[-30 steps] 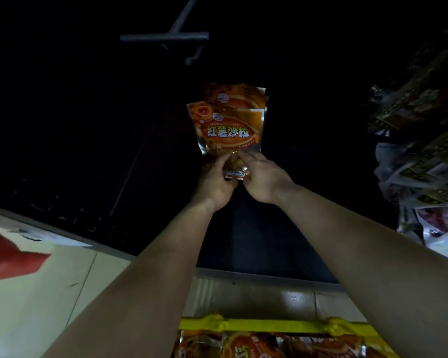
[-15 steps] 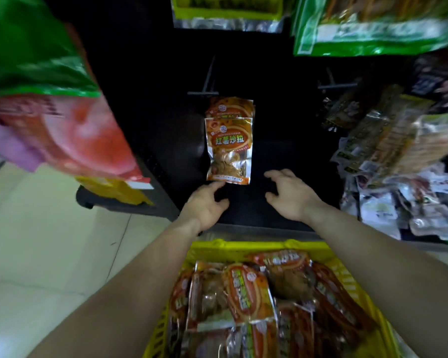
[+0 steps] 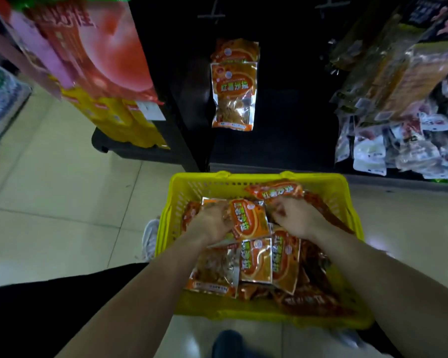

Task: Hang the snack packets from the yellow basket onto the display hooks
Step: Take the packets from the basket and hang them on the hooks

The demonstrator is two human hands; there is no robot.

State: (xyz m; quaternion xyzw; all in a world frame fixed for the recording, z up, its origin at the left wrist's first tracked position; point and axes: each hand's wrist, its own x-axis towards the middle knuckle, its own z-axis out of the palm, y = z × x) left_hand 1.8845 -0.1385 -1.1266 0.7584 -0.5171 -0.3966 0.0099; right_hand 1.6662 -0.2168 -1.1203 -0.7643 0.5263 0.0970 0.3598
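The yellow basket (image 3: 329,182) stands on the floor below me, full of several orange snack packets. My left hand (image 3: 212,222) grips one orange packet (image 3: 248,220) on top of the pile. My right hand (image 3: 292,215) has its fingers curled into the pile beside that packet, under another orange packet (image 3: 274,191); what it holds is hidden. Two orange packets (image 3: 234,86) hang on a hook of the dark display panel above the basket. Bare hooks (image 3: 212,15) show higher up.
Pink and yellow bags (image 3: 96,63) hang at the left over a dark base. Mixed snack packets (image 3: 398,112) crowd the rack at the right. The pale tiled floor (image 3: 49,202) spreads to the left. A white shoe (image 3: 150,236) sits by the basket's left side.
Both hands left the hung packets and dropped into the basket. My view tilted down from the hooks to the basket, and my left hand took hold of a packet.
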